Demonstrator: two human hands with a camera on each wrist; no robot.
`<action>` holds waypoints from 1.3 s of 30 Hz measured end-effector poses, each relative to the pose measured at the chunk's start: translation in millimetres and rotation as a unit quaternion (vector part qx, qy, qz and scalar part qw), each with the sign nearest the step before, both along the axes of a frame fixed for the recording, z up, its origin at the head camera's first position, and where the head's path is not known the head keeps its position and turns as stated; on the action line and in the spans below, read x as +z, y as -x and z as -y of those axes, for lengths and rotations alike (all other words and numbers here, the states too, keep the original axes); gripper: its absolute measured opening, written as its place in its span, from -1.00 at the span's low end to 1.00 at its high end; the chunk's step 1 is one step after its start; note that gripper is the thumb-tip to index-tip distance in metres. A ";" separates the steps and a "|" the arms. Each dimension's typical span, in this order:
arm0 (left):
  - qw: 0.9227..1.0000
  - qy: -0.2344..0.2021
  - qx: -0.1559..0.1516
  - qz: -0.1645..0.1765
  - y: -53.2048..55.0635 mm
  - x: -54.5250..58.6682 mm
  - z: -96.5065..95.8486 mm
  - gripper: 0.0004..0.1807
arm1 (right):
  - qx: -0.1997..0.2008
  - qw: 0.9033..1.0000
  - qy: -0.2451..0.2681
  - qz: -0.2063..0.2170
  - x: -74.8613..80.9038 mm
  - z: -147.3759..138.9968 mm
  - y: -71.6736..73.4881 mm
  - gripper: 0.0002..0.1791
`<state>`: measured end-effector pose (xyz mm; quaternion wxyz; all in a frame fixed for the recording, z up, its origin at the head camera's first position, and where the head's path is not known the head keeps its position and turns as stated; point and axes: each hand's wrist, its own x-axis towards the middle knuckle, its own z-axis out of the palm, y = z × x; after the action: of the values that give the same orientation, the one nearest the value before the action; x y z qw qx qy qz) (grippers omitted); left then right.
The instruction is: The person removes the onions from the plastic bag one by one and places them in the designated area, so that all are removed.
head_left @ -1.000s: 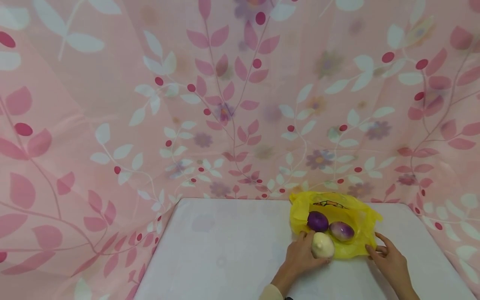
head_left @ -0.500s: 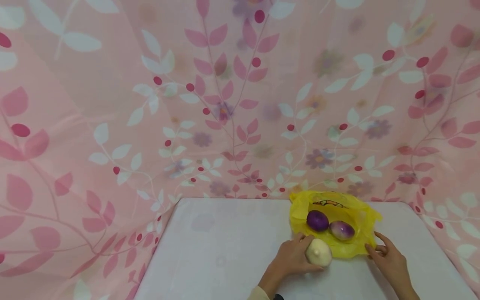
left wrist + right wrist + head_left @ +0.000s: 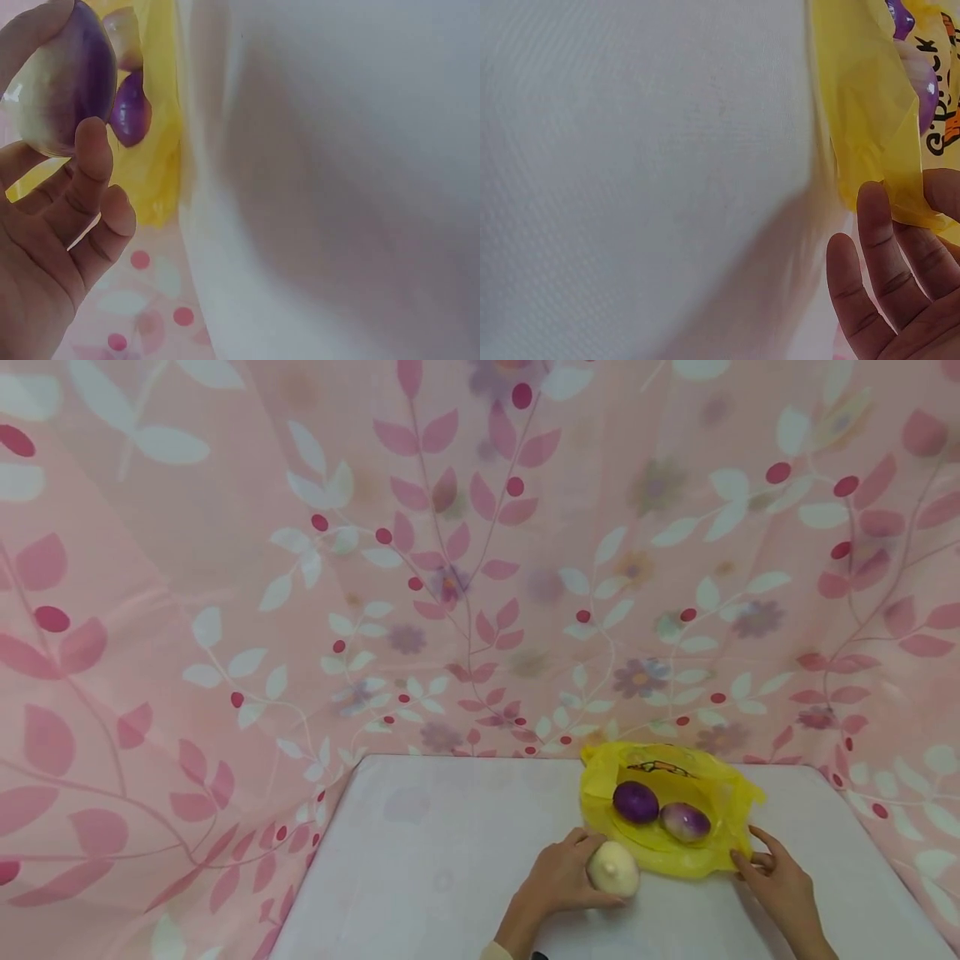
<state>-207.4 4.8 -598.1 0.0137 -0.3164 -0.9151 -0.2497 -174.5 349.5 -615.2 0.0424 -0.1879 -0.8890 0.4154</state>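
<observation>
My left hand (image 3: pixel 562 875) grips a purple-and-cream turnip (image 3: pixel 615 870), its cream end with a small nub facing up in the head view. In the left wrist view, the turnip's purple side (image 3: pixel 94 71) shows between thumb and fingers. It is just left of a yellow plastic bag (image 3: pixel 690 862), apart from its front edge. In the bag's open mouth lie a dark purple round vegetable (image 3: pixel 636 802) and a purple-and-white one (image 3: pixel 686 822), side by side. My right hand (image 3: pixel 783 885) pinches the bag's right front edge between thumb and fingers.
A white table (image 3: pixel 435 843) extends left of the bag. Pink curtain (image 3: pixel 465 568) with leaves and flowers hangs behind the table and along both sides. Black lettering (image 3: pixel 934 97) is printed on the bag's inside face.
My left hand has drawn the turnip out from the bag's mouth, leftward and toward me. My right hand stays at the bag's edge, and the two vegetables inside have barely moved.
</observation>
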 end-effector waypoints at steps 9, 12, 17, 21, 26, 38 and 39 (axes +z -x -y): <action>0.999 -0.011 0.046 0.016 1.8 0.1 32.8 -0.16 | -0.005 1.000 0.002 0.001 -2.0 -3.0 -3.2 -0.17; 0.998 -0.015 0.061 0.012 4.4 -0.9 44.1 -0.14 | -0.008 1.000 0.008 0.010 -2.0 -2.9 -2.8 -0.15; 0.995 -0.025 0.089 0.021 8.6 -3.2 59.6 -0.11 | -0.011 1.000 0.008 0.011 -2.5 -2.0 -3.1 -0.14; 0.993 -0.030 0.112 0.024 12.1 -4.7 71.0 -0.11 | -0.008 1.000 0.002 0.003 -1.5 -0.2 -4.0 -0.16; 0.990 -0.031 0.133 0.015 15.7 -5.7 84.9 -0.10 | -0.011 1.000 0.003 0.007 -1.7 -0.3 -3.9 -0.15; 0.980 -0.056 0.190 0.000 31.6 -9.5 122.9 -0.09 | 0.008 1.000 0.003 0.000 -6.6 -3.3 -7.8 -0.15; 0.979 -0.058 0.196 0.004 33.4 -10.4 126.2 -0.09 | 0.008 1.000 0.004 0.000 -7.1 -3.5 -8.3 -0.15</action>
<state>-240.8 -121.3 -608.5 0.0772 -0.1290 -0.9434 -0.2957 -166.2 353.0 -622.3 0.0388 -0.1807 -0.8889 0.4191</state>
